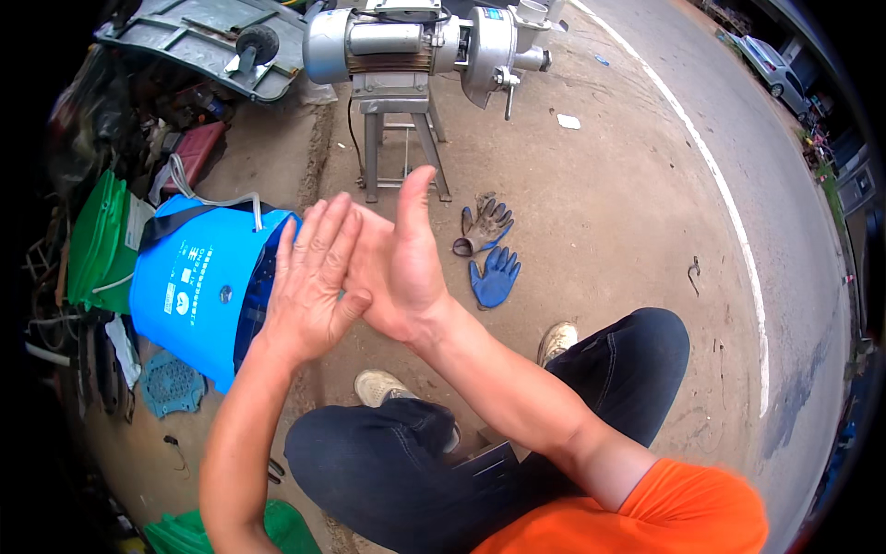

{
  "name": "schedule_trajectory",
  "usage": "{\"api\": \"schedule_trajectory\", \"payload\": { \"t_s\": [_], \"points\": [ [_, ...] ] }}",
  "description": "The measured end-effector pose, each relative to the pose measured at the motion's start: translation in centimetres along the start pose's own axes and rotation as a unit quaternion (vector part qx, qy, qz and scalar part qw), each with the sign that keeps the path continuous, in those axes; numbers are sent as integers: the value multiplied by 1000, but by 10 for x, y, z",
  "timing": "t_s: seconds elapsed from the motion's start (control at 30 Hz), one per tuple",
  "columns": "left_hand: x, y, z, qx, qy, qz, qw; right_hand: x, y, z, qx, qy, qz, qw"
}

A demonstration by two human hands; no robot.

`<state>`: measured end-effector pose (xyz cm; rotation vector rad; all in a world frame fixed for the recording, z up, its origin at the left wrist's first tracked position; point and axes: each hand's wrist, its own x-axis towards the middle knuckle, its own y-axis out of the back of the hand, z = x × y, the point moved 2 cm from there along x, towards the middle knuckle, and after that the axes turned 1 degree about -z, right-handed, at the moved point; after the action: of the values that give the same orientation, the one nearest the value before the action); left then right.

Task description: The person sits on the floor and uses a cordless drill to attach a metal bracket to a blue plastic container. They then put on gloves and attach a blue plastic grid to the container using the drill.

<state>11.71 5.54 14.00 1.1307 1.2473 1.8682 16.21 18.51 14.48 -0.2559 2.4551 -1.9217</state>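
Concrete ground outside, so no bench: left hand and right hand are pressing flat together, empty, looks like rubbing off dirt. Blue gloves are lying just beyond them, near the machine stand; grabbing those looks next.

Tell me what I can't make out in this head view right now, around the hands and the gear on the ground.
- Left hand and right hand are pressed together; anything between the palms is hidden.
- Blue bucket: its open mouth is covered by the left hand and wrist, inside unseen.
- Grey motor machine: its top is cut off by the upper edge.
- Small hook-like object right of the blue glove: too small to identify.
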Motion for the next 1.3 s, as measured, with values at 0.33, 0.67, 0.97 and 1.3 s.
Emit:
{"api": "schedule_trajectory", "payload": {
  "t_s": [0.33, 0.67, 0.97, 1.3],
  "points": [
    [63, -99, -4, -62, 98, -411, 904, -34, 305, -183, -794, -66, 393, 459],
    [63, -395, 56, -272, 447, -316, 792, -6, 381, -210, -885, -49, 340, 314],
    [89, -397, 60, -312, 387, -26, 868, -17, 293, -271, -816, 56, 352, 456],
    [173, -55, 40, -698, 347, -24, 626, -7, 68, -201, -642, 22, 192, 742]
  ]
}}
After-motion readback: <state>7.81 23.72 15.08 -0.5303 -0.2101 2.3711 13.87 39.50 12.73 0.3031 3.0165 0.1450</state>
